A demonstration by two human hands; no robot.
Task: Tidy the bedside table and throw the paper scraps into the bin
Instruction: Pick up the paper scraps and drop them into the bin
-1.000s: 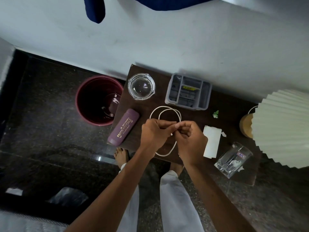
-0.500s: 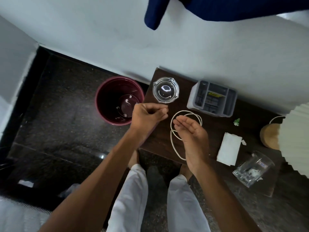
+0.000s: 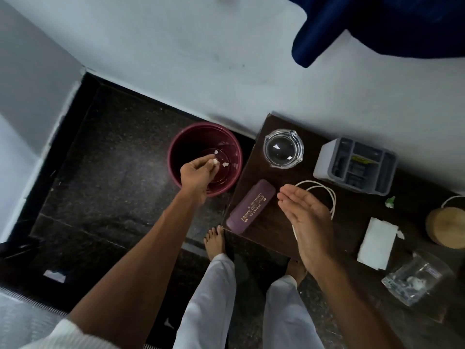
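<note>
My left hand (image 3: 197,173) hovers over the maroon bin (image 3: 176,147) on the floor, pinching a small white paper scrap (image 3: 215,161) at its fingertips. More white scraps (image 3: 225,164) lie inside the bin. My right hand (image 3: 305,215) is held flat and open, palm up, above the dark wooden bedside table (image 3: 274,222). On the table lie a white folded paper (image 3: 376,244), a tiny white scrap (image 3: 400,235) beside it, and a green-white scrap (image 3: 390,202).
The table also carries a glass ashtray (image 3: 283,149), a grey organiser box (image 3: 354,166), a purple spectacle case (image 3: 250,206), a white cord loop (image 3: 324,192), a tipped glass (image 3: 415,280) and a wooden lamp base (image 3: 446,226). Blue cloth (image 3: 364,28) hangs above. My bare feet stand below.
My left hand has moved left from the table to over the bin with a scrap. My right hand has opened flat above the table. The view has swung left.
</note>
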